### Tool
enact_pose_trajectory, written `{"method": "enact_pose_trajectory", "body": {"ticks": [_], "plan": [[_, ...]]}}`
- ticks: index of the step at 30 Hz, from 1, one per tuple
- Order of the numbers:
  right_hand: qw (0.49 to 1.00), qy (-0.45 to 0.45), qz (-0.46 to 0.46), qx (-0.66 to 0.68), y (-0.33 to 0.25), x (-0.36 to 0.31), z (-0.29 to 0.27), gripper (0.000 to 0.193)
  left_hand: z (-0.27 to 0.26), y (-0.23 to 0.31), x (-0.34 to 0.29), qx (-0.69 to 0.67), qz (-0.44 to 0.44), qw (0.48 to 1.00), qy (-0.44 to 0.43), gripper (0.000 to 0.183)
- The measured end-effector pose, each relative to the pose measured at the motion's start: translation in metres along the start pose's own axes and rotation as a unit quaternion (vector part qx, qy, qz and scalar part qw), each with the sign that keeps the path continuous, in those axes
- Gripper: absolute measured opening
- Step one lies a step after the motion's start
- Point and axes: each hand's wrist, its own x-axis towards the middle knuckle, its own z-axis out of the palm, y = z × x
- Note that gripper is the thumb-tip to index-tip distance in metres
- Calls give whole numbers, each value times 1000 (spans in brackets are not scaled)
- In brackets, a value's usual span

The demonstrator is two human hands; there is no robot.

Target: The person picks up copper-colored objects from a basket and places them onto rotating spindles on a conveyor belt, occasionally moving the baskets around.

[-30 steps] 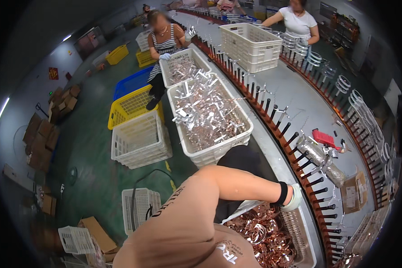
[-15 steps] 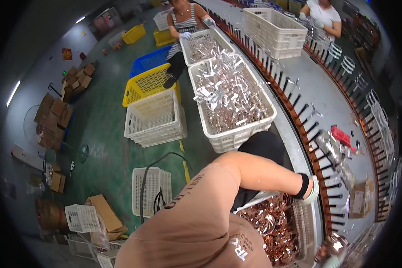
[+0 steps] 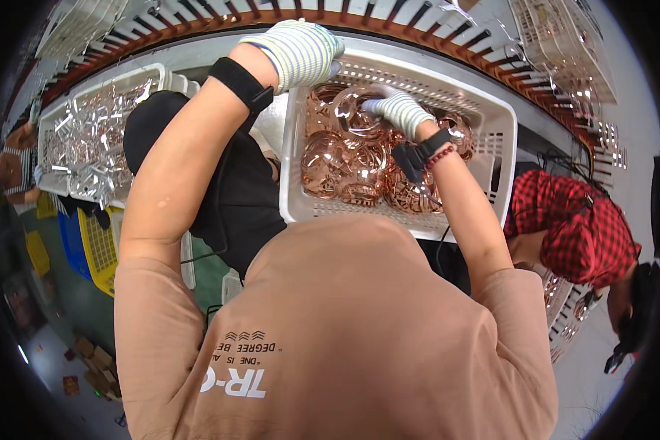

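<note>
My left hand point(image 3: 297, 55), in a striped knit glove, is at the upper left corner of a white plastic basket point(image 3: 290, 194). Its fingers are curled, and what they close on, if anything, is hidden. Inside the basket, my right hand point(image 3: 402, 114), gloved too, has its fingers closed at the edge of a round, glossy copper-coloured piece point(image 3: 353, 121). More shiny copper-coloured rounded pieces point(image 3: 326, 165) fill the basket around it. Black bands circle both wrists.
Beyond the basket runs a rail point(image 3: 374, 23) with a row of dark upright pegs. A white crate point(image 3: 150, 77) of silvery metal parts stands at left, near a yellow crate point(image 3: 99, 249). A person in a red checked shirt point(image 3: 565, 227) is close at right.
My view has swung round to the basket in front of me. My right hand, hardly visible before near the lower right edge, now shows inside the basket. My left hand stays by the basket's edge.
</note>
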Motion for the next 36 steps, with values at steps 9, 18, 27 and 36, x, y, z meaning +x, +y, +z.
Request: {"method": "enact_pose_trajectory", "body": {"ticks": [9,18,27,36], "plan": [[959,184,-9,-216,17,-92,-62,49,7,5,20,3,52,997,-48,32],[904,420,59,-57,133,-272,-95,32,23,28,62,46,122,966,-223,32],[809,574,79,-103,192,-330,-69,62,-77,109,135,-208,90,965,-134,35],[764,617,159,-103,204,-316,-103,50,-83,226,278,-666,17,738,-104,65]]}}
